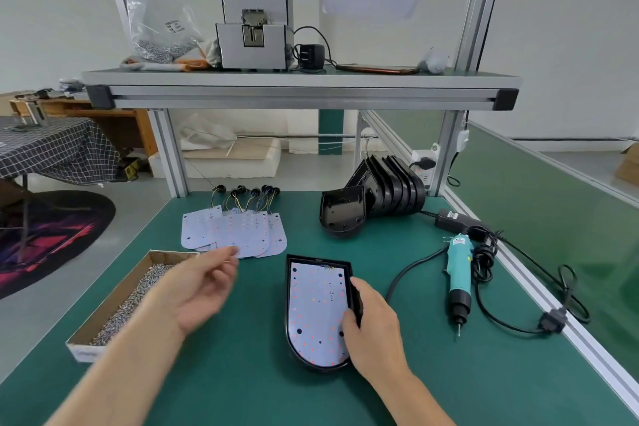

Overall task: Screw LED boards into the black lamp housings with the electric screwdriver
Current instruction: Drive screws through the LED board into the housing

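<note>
Green matting covers the table [242, 373] under both my grips. Up beyond them runs a grey shelf [301, 79] on aluminium posts, carrying a metal feeder [254, 34] and a clear bag [159, 24] of small metal parts.

Far ahead of my right grip [377, 328] stands a row of spare housings [390, 187], black, set on edge and leaning together. One more is tipped against the near end, its hollow facing me. Outside my left grip [200, 290] lies a long cardboard box [114, 287], and screws [138, 297] lie heaped in it.

The housing [288, 287] lies flat on the table between my grips, round end toward me. The board [316, 308], white with red and orange dots, sits inside it. My right grip holds that housing by its right rim, fingers curled over the edge and thumb down on the board near its lower right.

Just ahead of my left grip a fan of spare boards [238, 232] lies overlapped on the table, wire tails pointing away from me. The screwdriver [458, 277], teal with a black nose, lies on the table well to the right of my right grip. Its bit points toward me, it is untouched, and its black cord loops beside it.

My left grip hovers above the table between box and housing, touching neither, palm turned inward. It is blurred, fingers loosely bent with thumb and forefinger near each other, and I cannot tell whether they pinch anything.
</note>
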Demonstrator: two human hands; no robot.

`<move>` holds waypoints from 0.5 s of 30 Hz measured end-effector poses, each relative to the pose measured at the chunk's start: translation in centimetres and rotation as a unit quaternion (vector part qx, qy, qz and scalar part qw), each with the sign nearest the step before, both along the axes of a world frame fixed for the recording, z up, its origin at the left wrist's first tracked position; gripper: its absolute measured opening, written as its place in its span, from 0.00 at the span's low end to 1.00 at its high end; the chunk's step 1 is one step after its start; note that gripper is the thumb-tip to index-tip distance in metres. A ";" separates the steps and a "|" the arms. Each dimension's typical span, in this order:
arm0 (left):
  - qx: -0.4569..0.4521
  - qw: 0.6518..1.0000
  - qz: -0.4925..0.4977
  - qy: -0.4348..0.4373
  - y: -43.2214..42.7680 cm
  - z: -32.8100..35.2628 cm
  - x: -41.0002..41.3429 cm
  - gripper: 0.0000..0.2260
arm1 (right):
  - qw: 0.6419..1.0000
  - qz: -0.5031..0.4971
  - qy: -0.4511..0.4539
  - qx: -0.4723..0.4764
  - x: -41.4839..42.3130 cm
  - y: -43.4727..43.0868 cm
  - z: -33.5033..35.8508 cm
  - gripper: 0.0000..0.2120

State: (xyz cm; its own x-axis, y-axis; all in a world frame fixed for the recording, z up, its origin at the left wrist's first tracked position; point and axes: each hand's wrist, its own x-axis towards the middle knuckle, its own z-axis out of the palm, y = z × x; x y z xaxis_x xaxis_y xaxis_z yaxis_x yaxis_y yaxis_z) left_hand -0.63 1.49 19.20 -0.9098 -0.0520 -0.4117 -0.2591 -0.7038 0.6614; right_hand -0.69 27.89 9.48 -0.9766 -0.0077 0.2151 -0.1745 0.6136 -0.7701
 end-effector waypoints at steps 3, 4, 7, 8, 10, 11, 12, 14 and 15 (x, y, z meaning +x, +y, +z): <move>0.140 0.981 -0.131 -0.027 7.0 0.7 0.0 0.02 | 1.000 -0.001 -0.004 -0.006 0.1 -0.2 0.3 0.26; 0.144 0.977 -0.155 -0.027 8.9 0.5 -0.2 0.02 | 1.000 0.000 0.000 -0.001 0.1 -0.3 0.4 0.25; 0.109 0.982 -0.150 -0.049 12.6 -0.8 -1.3 0.05 | 1.000 0.009 0.010 -0.004 0.1 -0.3 0.4 0.22; 0.087 0.985 -0.133 -0.061 13.1 -1.4 -1.7 0.07 | 1.000 0.010 0.012 -0.003 0.1 -0.2 0.4 0.22; 0.051 0.991 -0.099 -0.075 13.4 -2.7 -2.3 0.08 | 1.000 0.026 0.011 0.004 0.1 0.2 0.4 0.23; 0.043 0.992 -0.087 -0.078 13.3 -3.2 -2.5 0.10 | 0.999 0.043 0.009 0.010 0.2 0.5 0.6 0.24; 0.041 0.993 -0.079 -0.077 13.2 -3.5 -2.6 0.12 | 0.998 0.063 0.009 0.016 0.2 0.8 0.9 0.24; 0.040 0.994 -0.069 -0.076 13.0 -3.9 -2.9 0.16 | 0.996 0.085 0.035 0.012 -0.2 1.5 2.0 0.22; 0.041 0.994 -0.070 -0.077 12.8 -4.1 -3.0 0.16 | 0.996 0.070 0.061 -0.006 -0.6 2.3 2.7 0.20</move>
